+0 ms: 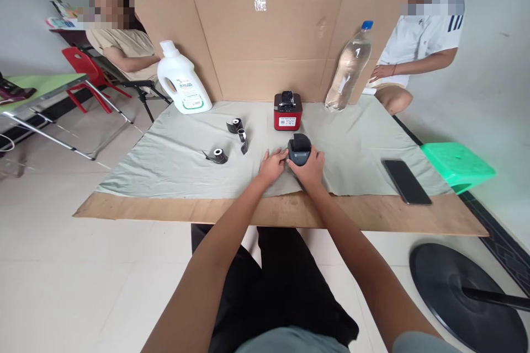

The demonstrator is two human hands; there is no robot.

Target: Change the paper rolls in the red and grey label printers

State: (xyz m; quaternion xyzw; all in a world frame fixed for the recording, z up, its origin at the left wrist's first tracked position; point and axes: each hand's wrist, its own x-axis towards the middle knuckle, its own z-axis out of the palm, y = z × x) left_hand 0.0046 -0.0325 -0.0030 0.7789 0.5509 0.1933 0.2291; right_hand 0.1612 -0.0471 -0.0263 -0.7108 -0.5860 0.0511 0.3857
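On the grey cloth near the table's front stands a small dark printer-like device (pixel 301 159) with its black lid (pixel 301 142) raised. My right hand (pixel 309 170) is closed around its right and front sides, the thumb at the front left. My left hand (pixel 273 166) lies on the cloth just left of the device, fingers stretched out, the fingertips reaching its side. Behind it sits a red and black box-shaped device (pixel 287 116) with a white label. To the left lie several black rolls, among them one roll (pixel 219 155) with a loose end and another roll (pixel 236 124) farther back.
A white jug (pixel 186 85) and a clear bottle (pixel 350 69) lean against the cardboard screen (pixel 273 38). A black phone (pixel 406 181) lies at the right front. Two people sit beyond the screen. A green stool (pixel 457 162) stands right of the table.
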